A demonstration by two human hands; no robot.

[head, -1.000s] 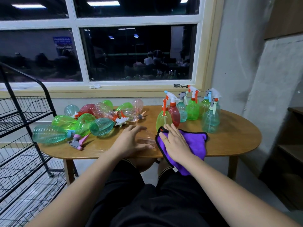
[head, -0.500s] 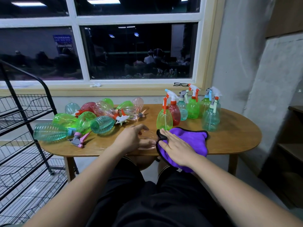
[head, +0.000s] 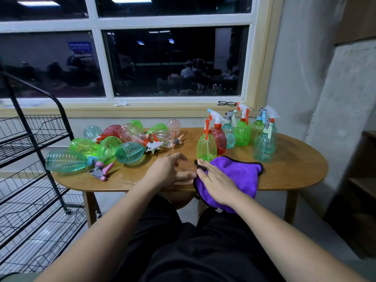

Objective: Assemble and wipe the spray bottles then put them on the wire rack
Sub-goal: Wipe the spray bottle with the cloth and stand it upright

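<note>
A clear bottle point(head: 186, 167) lies on its side at the table's near edge. My left hand point(head: 168, 171) curls over it and holds it down. My right hand point(head: 216, 181) lies flat, fingers straight, on a purple cloth point(head: 240, 176) beside that bottle. Several assembled spray bottles point(head: 242, 133) stand upright at the back right. A pile of loose green, teal, red and clear bottles point(head: 107, 145) and trigger heads point(head: 101, 171) lies on the left half. The black wire rack point(head: 30, 139) stands left of the table.
The oval wooden table point(head: 295, 176) sits under a window. Black glasses point(head: 226, 103) rest on the sill. A concrete wall and a wooden shelf point(head: 364, 180) are to the right. My legs are under the near edge.
My right hand slid back along the cloth toward the table's near edge. The left hand stayed on the clear bottle, fingers closing a little more round it.
</note>
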